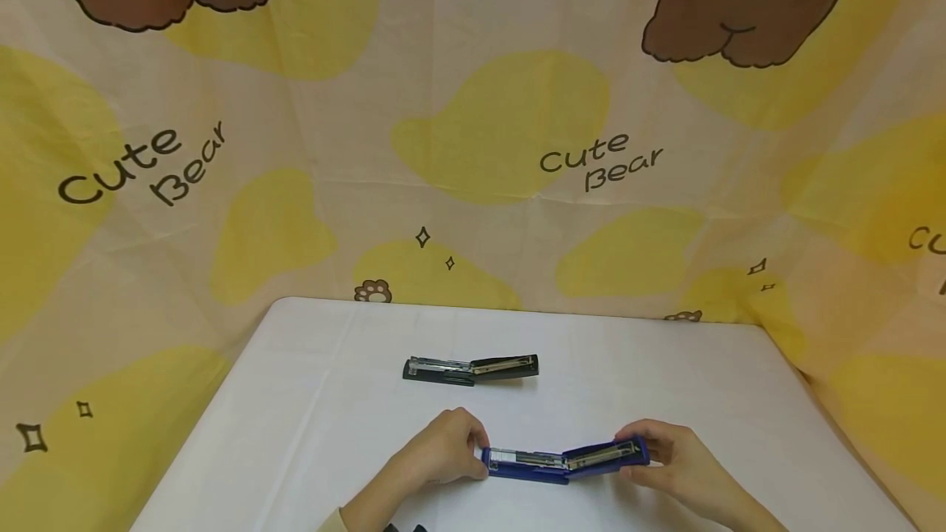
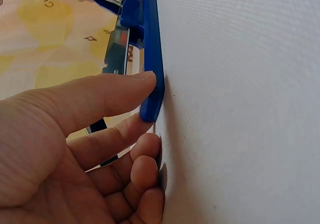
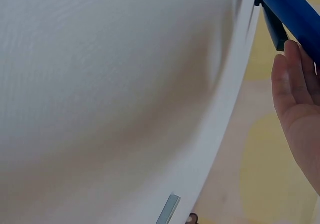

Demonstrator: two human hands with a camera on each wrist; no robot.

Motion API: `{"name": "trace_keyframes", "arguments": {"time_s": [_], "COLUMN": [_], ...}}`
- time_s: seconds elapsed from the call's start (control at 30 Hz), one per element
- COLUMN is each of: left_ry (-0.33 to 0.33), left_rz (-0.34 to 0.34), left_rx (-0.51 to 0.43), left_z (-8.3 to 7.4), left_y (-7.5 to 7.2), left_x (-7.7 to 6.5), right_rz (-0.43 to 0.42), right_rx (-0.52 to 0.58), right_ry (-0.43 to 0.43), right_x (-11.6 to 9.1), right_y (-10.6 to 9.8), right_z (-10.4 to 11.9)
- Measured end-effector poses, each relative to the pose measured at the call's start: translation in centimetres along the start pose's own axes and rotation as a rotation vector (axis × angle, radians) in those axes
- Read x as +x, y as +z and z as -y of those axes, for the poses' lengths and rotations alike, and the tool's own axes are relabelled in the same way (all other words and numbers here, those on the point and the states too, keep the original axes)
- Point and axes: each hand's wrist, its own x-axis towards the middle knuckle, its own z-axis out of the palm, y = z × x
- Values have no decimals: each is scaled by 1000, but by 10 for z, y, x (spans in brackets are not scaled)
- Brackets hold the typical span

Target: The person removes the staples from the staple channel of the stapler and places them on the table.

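Observation:
A blue stapler (image 1: 528, 466) lies folded wide open on the white table, its metal magazine facing up. My left hand (image 1: 451, 450) pinches the end of its base between thumb and fingers. In the left wrist view the thumb presses on the blue base (image 2: 153, 49), which stands close against the tabletop. At the stapler's other end, my right hand (image 1: 672, 462) holds the raised top arm between thumb and fingers. Only part of that hand shows in the right wrist view, beside the blue arm (image 3: 292, 14). Farther back lies a black stapler (image 1: 470, 369), likewise folded open and untouched.
The white table (image 1: 332, 401) has its far edge against a yellow patterned curtain (image 1: 473, 121). A small grey metallic strip (image 3: 169, 209) lies on the tabletop in the right wrist view. Something black (image 1: 405, 528) peeks in at the head view's bottom edge.

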Motion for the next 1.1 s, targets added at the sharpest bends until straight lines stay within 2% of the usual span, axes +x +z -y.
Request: {"name": "trace_keyframes", "arguments": {"time_s": [0.17,0.43,0.7,0.8,0.93,1.1], "left_ry": [2,-8,-17,-21,-27,-30], "left_rz": [3,5,10,14,17,14], "left_rx": [-2,-8,-15,-15,-15,-18], "left_z": [0,-1,-1,-1,-1,-1], "left_y": [0,0,1,1,1,0], "left_x": [0,0,0,1,1,1], "right_rz": [1,28,39,22,-40,-107], "right_rx": [-10,-25,-67,-143,-246,-266], "right_ry": [22,201,269,215,91,-15], "right_x": [0,-1,-1,-1,2,6], "right_y": [-2,-3,-4,-6,-7,-4], "right_z": [-1,-2,-3,3,14,28]}}
